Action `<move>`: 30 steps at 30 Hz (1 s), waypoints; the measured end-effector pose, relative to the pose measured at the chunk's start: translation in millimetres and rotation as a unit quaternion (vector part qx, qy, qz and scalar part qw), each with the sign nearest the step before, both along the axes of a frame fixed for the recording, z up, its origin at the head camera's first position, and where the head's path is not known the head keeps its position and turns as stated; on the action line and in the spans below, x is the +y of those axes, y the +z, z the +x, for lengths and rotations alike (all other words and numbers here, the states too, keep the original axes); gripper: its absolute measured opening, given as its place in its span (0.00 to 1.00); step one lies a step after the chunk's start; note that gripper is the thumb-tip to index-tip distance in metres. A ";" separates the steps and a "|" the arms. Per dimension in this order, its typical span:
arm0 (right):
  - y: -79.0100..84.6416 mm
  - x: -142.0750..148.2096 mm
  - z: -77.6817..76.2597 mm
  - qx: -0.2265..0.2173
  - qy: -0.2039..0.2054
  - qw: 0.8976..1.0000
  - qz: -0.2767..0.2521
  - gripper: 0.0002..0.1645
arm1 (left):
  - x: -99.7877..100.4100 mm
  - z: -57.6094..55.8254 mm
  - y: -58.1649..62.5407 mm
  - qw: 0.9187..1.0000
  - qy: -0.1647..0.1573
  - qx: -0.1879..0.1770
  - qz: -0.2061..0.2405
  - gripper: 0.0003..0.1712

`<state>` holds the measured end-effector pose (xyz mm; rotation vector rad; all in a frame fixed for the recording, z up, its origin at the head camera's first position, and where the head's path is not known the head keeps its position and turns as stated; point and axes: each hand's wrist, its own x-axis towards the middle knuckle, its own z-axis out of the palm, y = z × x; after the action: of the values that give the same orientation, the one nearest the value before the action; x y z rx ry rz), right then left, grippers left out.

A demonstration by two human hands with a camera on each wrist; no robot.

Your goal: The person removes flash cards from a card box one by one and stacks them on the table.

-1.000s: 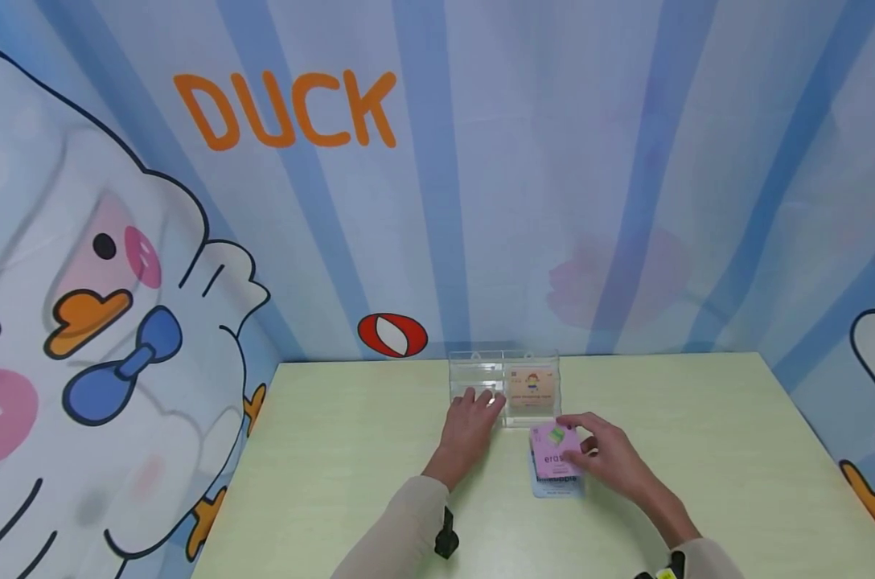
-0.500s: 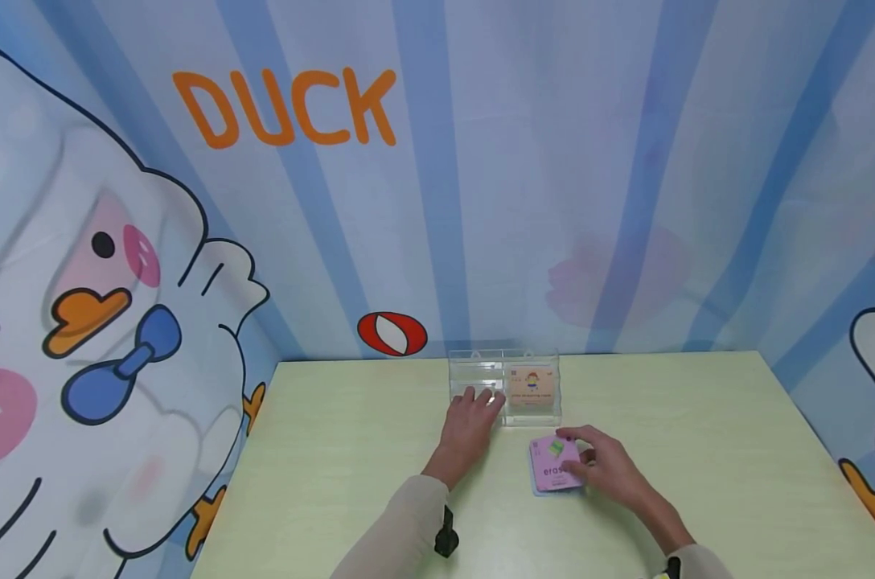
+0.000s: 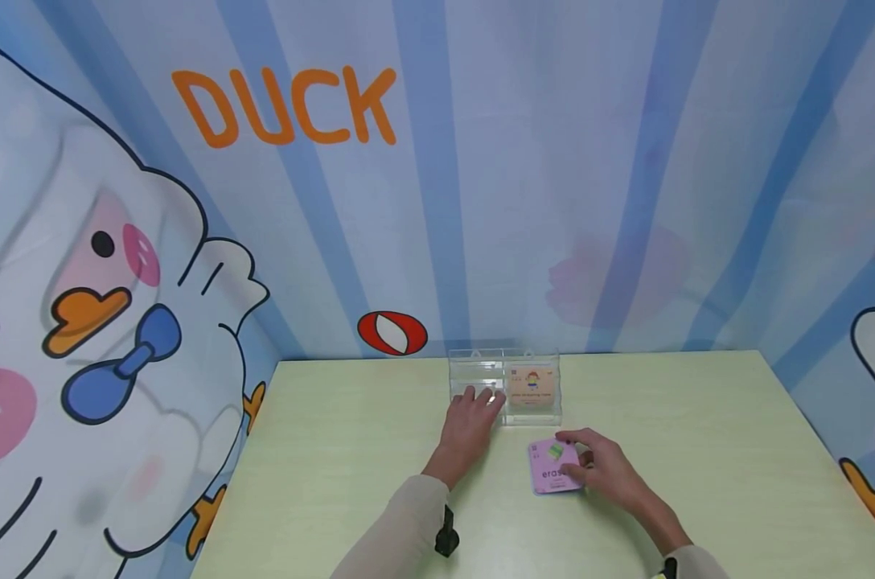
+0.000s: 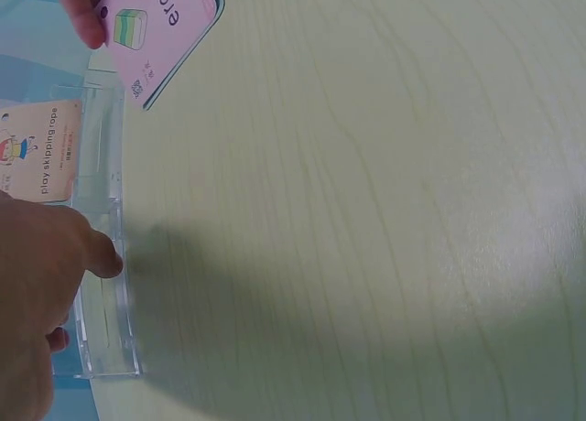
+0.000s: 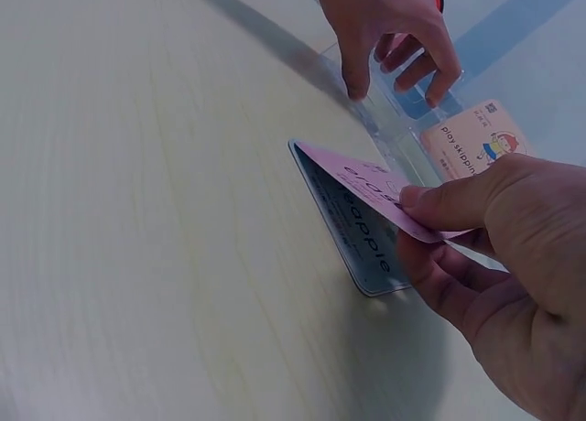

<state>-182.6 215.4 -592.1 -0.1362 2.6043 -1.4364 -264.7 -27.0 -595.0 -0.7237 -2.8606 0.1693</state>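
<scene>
My right hand [image 3: 611, 470] pinches a pink card [image 3: 549, 466] with an eraser picture between thumb and fingers. In the right wrist view the pink card is tilted over a blue card [image 5: 362, 247] lettered "eapple", meeting it at the far end and lifted at the held side. The blue card lies on the table, almost covered in the head view. My left hand [image 3: 469, 434] rests with loosely bent fingers on the left part of a clear plastic card stand [image 3: 531, 419], its thumb at the front edge.
An orange "play skipping rope" card [image 3: 531, 387] leans in the stand's right section. The stand is near the back edge of the light wooden table [image 3: 351, 418]. Behind rises a blue striped curtain [image 3: 510, 201] with duck drawings.
My right hand has brought the pink card down towards me, over the blue card, which showed below it before. The left hand and the stand stay where they were.
</scene>
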 end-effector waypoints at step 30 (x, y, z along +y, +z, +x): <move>-21.9 4.1 -1.7 0.114 0.029 0.990 0.077 0.29 | 0.2 -1.1 -1.5 1.000 0.000 -0.001 0.003 0.28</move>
<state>-184.3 219.6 -614.0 -0.3743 2.8531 -1.2624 -265.8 -26.7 -596.5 -0.7238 -2.8613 0.1615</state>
